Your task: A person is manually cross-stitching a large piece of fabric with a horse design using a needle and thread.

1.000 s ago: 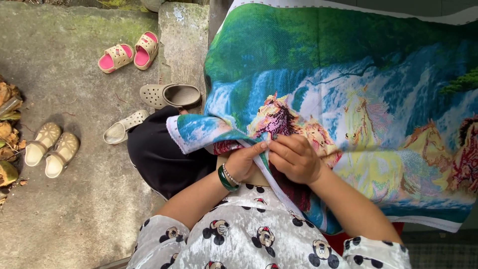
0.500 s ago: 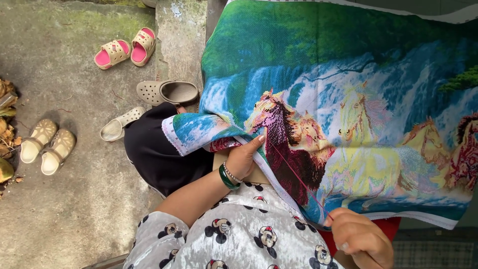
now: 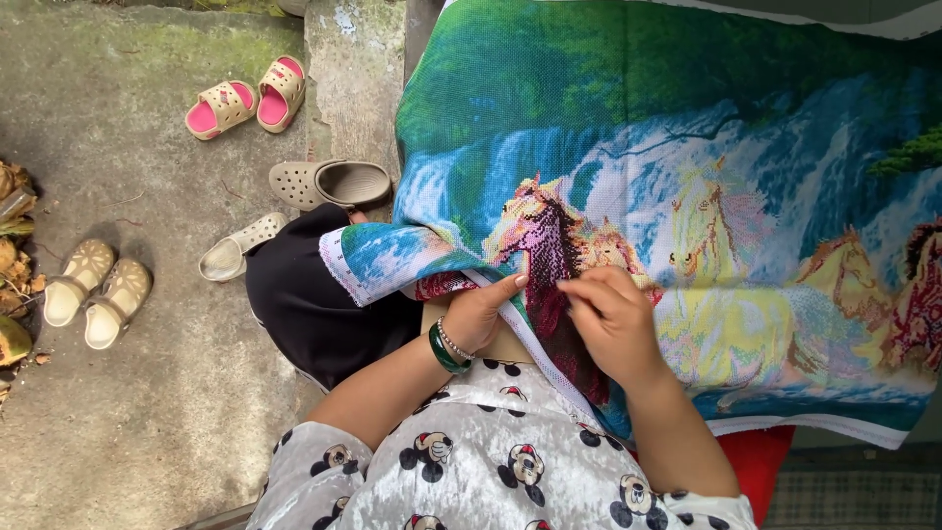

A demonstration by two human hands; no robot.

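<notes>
Head view: two hands on one embroidered cloth, six sandals

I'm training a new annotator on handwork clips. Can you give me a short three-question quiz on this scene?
1. True or false: both hands touch the embroidered cloth.
2. Which wrist wears the green bangle? A) left B) right C) neither
3. Fill in: the pink-lined sandals lie on the ______ ground.

Key:
1. True: the left hand holds the folded edge, and the right hand pinches at the stitched horse.
2. A
3. Concrete
</notes>
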